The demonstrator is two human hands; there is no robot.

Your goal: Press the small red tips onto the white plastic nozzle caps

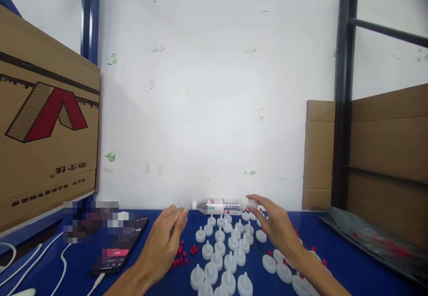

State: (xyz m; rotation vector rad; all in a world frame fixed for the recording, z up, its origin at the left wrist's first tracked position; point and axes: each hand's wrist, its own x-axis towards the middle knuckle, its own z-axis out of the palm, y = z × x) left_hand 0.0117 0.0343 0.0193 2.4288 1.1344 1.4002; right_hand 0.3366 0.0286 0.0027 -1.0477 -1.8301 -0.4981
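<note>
My right hand (277,224) reaches over the right side of the blue table and pinches a white nozzle cap (252,203) between thumb and fingertips. My left hand (163,236) is closed, thumb pressed to the curled fingers; whatever it may hold is hidden. Beside it lie several small red tips (180,260). Between my hands, several white nozzle caps (230,262) stand upright in loose rows, mostly without red on their spouts. To the right, partly under my right forearm, are several white caps with red tips (284,271).
A clear plastic bottle (216,206) lies against the white wall. At left are a phone (122,247) with a cable (96,282) and a large cardboard box (50,122). A dark plastic bag (377,242) lies right, near cardboard sheets (388,144) and a metal post (344,108).
</note>
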